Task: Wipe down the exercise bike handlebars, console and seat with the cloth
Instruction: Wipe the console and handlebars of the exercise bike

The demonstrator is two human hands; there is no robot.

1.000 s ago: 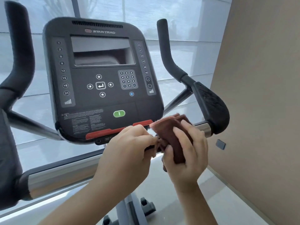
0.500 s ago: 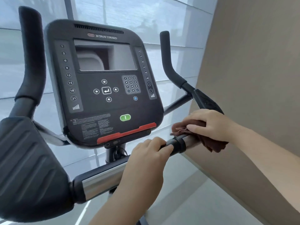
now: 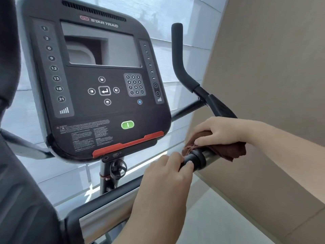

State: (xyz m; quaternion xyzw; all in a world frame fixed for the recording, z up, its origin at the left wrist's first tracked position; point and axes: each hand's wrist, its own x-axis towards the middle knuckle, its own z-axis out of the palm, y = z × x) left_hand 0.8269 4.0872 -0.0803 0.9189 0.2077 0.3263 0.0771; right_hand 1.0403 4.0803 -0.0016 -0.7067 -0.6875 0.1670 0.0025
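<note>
A dark brown cloth [image 3: 226, 149] is draped over the right end of the bike's horizontal handlebar [image 3: 202, 158]. My right hand [image 3: 219, 131] presses down on the cloth and covers the right elbow pad beneath it. My left hand [image 3: 168, 170] grips the black and silver bar just left of the cloth. The black console [image 3: 98, 85] with its screen and keypad stands upright above the bar. The right upright grip [image 3: 178, 55] rises behind my right hand. A left pad [image 3: 22, 199] fills the lower left corner. The seat is out of view.
A beige wall [image 3: 272, 67] stands close on the right, next to the handlebar end. Window blinds [image 3: 175, 18] hang behind the console. The console post [image 3: 106, 176] carries a coiled cable. Pale floor [image 3: 211, 217] lies below.
My right hand carried the cloth from in front of the console onto the right handlebar end. My left hand let go of the cloth and took hold of the bar. The view moved closer.
</note>
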